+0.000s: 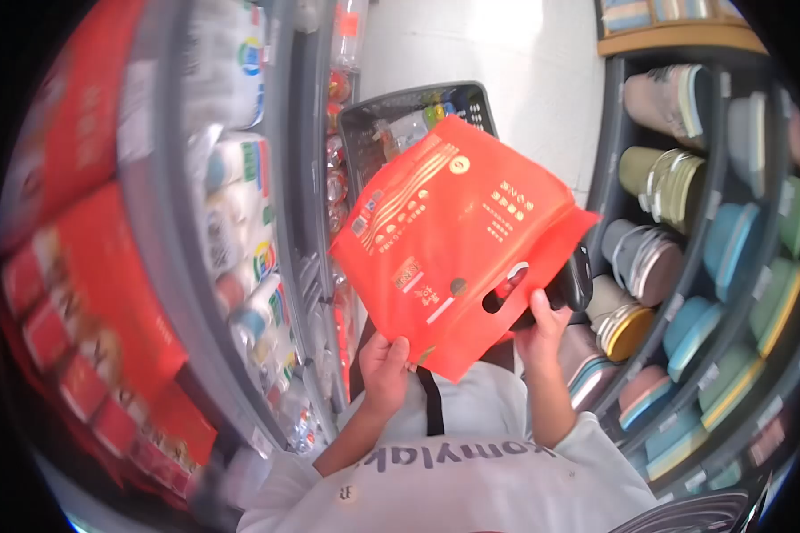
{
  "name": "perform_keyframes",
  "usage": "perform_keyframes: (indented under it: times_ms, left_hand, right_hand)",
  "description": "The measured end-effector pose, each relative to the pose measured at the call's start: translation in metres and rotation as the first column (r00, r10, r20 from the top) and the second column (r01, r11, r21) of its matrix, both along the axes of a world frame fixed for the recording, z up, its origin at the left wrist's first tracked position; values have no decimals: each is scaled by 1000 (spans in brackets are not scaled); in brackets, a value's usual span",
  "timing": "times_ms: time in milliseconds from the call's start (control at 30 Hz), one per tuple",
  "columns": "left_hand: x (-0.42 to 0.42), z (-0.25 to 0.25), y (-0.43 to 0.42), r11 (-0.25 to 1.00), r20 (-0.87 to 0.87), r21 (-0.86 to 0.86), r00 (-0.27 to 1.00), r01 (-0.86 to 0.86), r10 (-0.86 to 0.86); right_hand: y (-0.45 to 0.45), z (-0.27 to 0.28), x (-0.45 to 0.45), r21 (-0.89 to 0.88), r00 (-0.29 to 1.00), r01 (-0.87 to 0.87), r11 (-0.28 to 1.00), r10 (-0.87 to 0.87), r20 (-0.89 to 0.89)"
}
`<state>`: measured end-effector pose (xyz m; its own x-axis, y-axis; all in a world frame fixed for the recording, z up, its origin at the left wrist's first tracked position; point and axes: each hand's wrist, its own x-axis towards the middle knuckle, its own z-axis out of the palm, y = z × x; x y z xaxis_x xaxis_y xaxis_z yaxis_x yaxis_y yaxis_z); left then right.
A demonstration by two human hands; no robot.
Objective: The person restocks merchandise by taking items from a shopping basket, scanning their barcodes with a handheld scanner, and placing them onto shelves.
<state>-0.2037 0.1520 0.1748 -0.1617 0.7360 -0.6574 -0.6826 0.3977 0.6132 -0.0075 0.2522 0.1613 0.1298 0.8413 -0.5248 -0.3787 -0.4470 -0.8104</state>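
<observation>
Left hand [385,366] and right hand [542,330] grip red bag [458,240] — pale Chinese lettering [519,202]

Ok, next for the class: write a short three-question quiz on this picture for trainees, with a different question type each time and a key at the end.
1. Short answer: which hand holds the red package next to its handle cut-out?
2. True or false: the dark basket beyond the package has items in it.
3. Multiple choice: what is stacked on the right side of the picture? A) shoes; B) bucket-like tubs; C) potted plants.

Key:
1. The right hand; the left hand holds the package's edge further left.
2. True.
3. B.
</observation>
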Motion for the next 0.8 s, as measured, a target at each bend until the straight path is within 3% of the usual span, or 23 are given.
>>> perform_keyframes:
  times_ms: [33, 100, 133, 167, 233, 333, 367, 433, 500, 600, 667, 700, 767, 800]
  left_hand:
    - [-6, 19, -9, 999, 18, 25, 1000, -22, 22]
    - [-22, 54, -24, 993, -89, -3, 989, 116, -115]
    - [-30, 70, -27, 991, -135, -5, 982, 135, -135]
    - [-31, 80, -30, 991, -119, 65, 987, 113, -104]
    - [-46, 96, -36, 976, -230, 148, 965, 160, -123]
    - [-63, 119, -45, 938, -377, 255, 918, 233, -125]
    - [-60, 130, -50, 935, -382, 274, 917, 226, -110]
    - [-54, 144, -45, 946, -244, 323, 968, 25, 57]
    - [-49, 153, -46, 923, -224, 385, 968, -21, 115]
    - [-45, 165, -55, 901, -158, 426, 974, -83, 164]
    - [-52, 171, -53, 882, -65, 451, 981, -136, 184]
    - [-53, 172, -53, 873, -63, 466, 979, -143, 194]
    - [-57, 169, -50, 872, -73, 478, 985, -102, 155]
    - [-58, 171, -48, 867, -73, 487, 984, -107, 162]
  right_hand:
    - [-4, 18, -19, 5, 992, 119, 993, -119, 45]
    - [-11, 63, -31, 31, 993, 83, 996, -80, -86]
    - [-12, 86, -44, 99, 993, 119, 988, -116, -32]
    - [-13, 103, -32, 155, 967, -23, 988, 61, -245]
    - [-9, 153, -48, 213, 962, -39, 976, 94, -256]
    - [-14, 187, -60, 390, 996, -78, 918, 92, -18]
    - [-24, 197, -61, 352, 994, -103, 930, 84, 67]
    - [-42, 214, -59, 314, 997, -65, 947, 73, -15]
    - [-55, 213, -47, 253, 990, -136, 958, 143, -6]
    - [-70, 213, -46, 178, 971, -156, 972, 184, -154]
    - [-73, 212, -55, 165, 877, -78, 983, 146, -458]
    - [-70, 211, -52, 181, 875, -87, 980, 162, -456]
    - [-53, 209, -48, 406, 785, -60, 912, 295, -545]
    - [-47, 219, -52, 380, 843, -55, 923, 247, -478]
